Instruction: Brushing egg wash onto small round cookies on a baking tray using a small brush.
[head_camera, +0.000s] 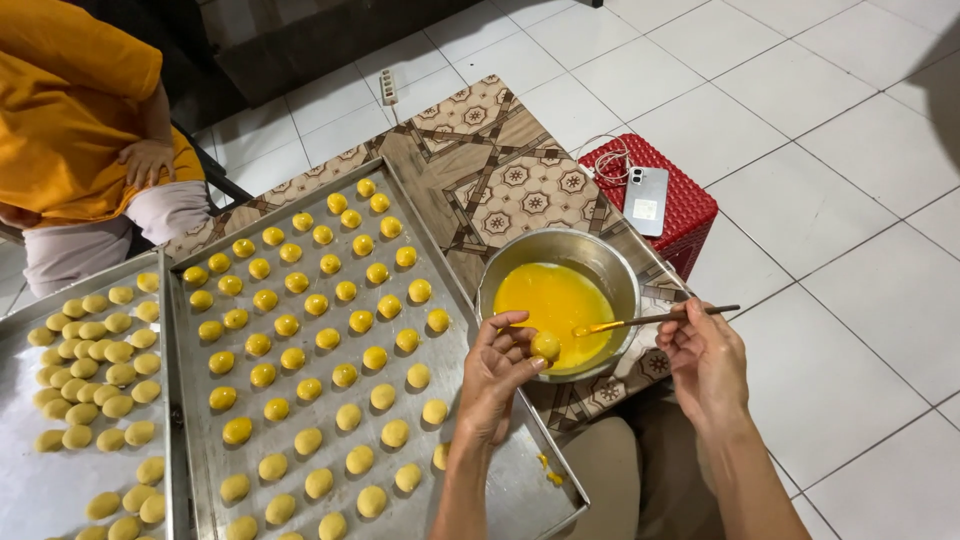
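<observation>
My left hand (497, 372) holds a small round dough ball (545, 346) at its fingertips, over the near rim of a metal bowl (610, 262) of yellow egg wash (553, 300). My right hand (707, 356) grips a thin brush (655, 320), whose yellow tip lies in the wash close to the ball. Left of the bowl sits a large metal baking tray (500, 480) with several rows of dough balls; the far ones are glossy yellow, the near ones paler.
A second tray (30, 480) of pale dough balls lies at the far left. A person in orange (80, 120) sits behind it. A red stool (690, 205) carries a phone (647, 200) with a cable. A patterned low table (520, 180) stands on white floor tiles.
</observation>
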